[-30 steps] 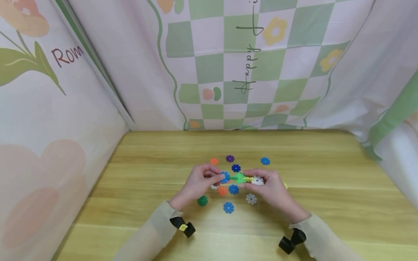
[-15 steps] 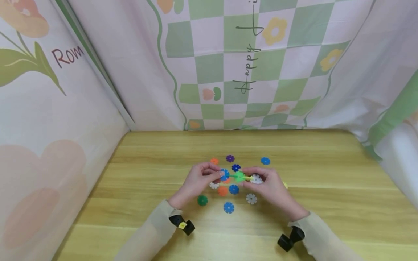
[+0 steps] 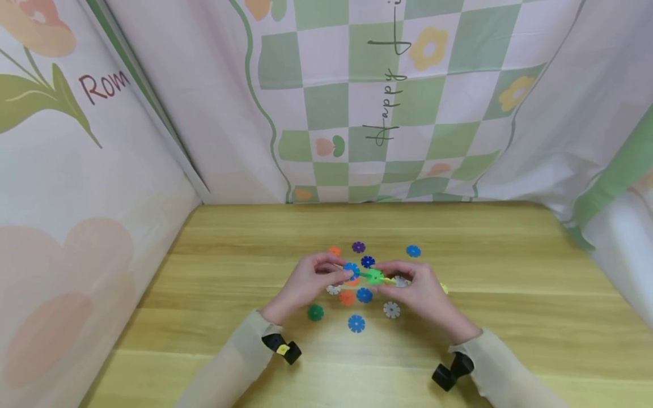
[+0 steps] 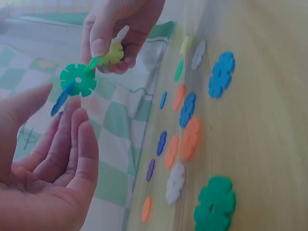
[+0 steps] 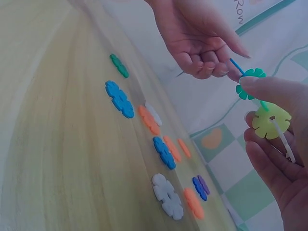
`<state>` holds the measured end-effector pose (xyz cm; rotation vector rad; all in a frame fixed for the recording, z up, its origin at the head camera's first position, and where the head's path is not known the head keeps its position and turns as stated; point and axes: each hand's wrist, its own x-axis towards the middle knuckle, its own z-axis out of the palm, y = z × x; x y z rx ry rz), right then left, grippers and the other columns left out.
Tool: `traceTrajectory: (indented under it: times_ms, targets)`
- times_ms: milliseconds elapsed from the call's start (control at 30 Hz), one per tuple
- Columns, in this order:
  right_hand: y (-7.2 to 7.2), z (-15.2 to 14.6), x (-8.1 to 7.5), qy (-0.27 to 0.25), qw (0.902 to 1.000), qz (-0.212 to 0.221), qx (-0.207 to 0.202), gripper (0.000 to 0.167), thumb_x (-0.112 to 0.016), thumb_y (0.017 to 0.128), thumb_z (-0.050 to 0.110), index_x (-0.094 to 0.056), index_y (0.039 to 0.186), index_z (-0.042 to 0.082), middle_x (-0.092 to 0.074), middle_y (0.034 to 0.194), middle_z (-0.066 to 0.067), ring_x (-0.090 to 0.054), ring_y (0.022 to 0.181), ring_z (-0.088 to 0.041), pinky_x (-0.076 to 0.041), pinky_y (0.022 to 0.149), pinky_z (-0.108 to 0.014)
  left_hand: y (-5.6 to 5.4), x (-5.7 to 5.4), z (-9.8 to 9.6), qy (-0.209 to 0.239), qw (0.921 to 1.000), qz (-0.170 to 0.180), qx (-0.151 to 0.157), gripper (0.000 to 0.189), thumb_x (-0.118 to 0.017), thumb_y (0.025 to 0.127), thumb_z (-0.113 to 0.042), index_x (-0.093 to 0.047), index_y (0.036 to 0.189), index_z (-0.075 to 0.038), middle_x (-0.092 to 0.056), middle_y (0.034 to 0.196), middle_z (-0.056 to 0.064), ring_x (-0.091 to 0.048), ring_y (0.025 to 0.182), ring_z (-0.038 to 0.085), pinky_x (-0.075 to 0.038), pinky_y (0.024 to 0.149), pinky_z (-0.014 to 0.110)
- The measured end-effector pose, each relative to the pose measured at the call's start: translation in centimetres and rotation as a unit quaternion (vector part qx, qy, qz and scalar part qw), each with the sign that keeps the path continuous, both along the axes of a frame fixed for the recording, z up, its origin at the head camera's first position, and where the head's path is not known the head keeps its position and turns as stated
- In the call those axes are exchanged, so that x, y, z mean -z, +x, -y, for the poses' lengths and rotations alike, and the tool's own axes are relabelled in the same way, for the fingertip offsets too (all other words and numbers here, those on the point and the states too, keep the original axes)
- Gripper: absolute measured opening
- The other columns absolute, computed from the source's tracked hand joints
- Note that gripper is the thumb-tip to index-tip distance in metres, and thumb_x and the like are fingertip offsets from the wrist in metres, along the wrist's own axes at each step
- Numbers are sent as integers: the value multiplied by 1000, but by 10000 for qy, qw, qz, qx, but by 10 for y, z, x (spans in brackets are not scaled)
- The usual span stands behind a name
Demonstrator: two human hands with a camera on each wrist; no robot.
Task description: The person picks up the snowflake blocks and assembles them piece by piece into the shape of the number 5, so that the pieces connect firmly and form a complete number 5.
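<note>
A short chain of interlocking plastic snowflake discs (image 4: 78, 80) hangs above the table, with blue, green, light green, yellow and white pieces slotted at angles. My right hand (image 3: 418, 289) pinches the chain around its light green and yellow part, thumb on the near side, fingers behind. At the other end, the blue disc (image 3: 351, 270) lies between the thumb and fingers of my left hand (image 3: 311, 280). In the left wrist view that thumb stands apart from the disc and the fingers are loosely extended; whether a fingertip touches the disc, I cannot tell.
Loose snowflake discs lie flat on the wooden table (image 3: 245, 243) below my hands. Among them are a blue disc (image 3: 356, 323), a dark green one (image 3: 316, 312), a white one (image 3: 391, 310) and a purple one (image 3: 359, 247). A patterned curtain (image 3: 372, 107) hangs behind the table.
The blue end of the chain has tilted slightly upward and more of its disc shows. Both hands have shifted only a little.
</note>
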<state>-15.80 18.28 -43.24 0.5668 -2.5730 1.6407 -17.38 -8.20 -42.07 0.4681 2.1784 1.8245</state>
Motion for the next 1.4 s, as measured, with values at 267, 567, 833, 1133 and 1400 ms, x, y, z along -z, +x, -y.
traceTrajectory:
  times_ms: [267, 567, 833, 1133, 1400]
  targets:
    - [-1, -6, 1, 13, 9999, -1, 131, 39, -89, 80, 27, -76, 115, 14, -74, 103, 3, -67, 94, -22, -58, 80, -30, -1, 6, 24, -607, 9972, -369, 229, 41, -82, 89, -20, -68, 123, -2, -72, 105, 5, -67, 96, 19, -56, 86, 34]
    - [1, -7, -1, 65, 9999, 7, 129, 39, -88, 82, 28, -76, 117, 16, -74, 103, 5, -66, 98, -19, -57, 83, -29, 6, 20, 51, -1811, 9802, -114, 788, 50, -89, 80, -15, -68, 122, -3, -68, 110, 4, -63, 101, 21, -53, 92, 37]
    - [2, -7, -1, -2, 9999, 97, 45, 39, -89, 81, 25, -75, 116, 16, -74, 106, 4, -65, 100, -20, -57, 84, -30, 11, 22, 54, -2343, 9687, -20, 815, 41, -91, 75, -7, -71, 111, -8, -66, 98, -3, -60, 93, 16, -52, 86, 33]
    - [2, -8, 1, -83, 10000, 46, -29, 39, -89, 81, 25, -75, 116, 14, -74, 106, 2, -68, 96, -20, -58, 81, -30, 11, 22, 53, -2556, 9619, -214, 949, 26, -88, 80, -7, -72, 100, -11, -65, 92, -3, -58, 86, 16, -52, 80, 32]
    - [2, -6, 2, -15, 9999, 156, 46, 41, -89, 80, 30, -75, 116, 15, -74, 105, 4, -67, 98, -21, -57, 85, -30, 11, 20, 51, -2350, 9681, -110, 860, 24, -85, 83, -6, -67, 97, -12, -66, 89, -2, -62, 83, 16, -54, 75, 30]
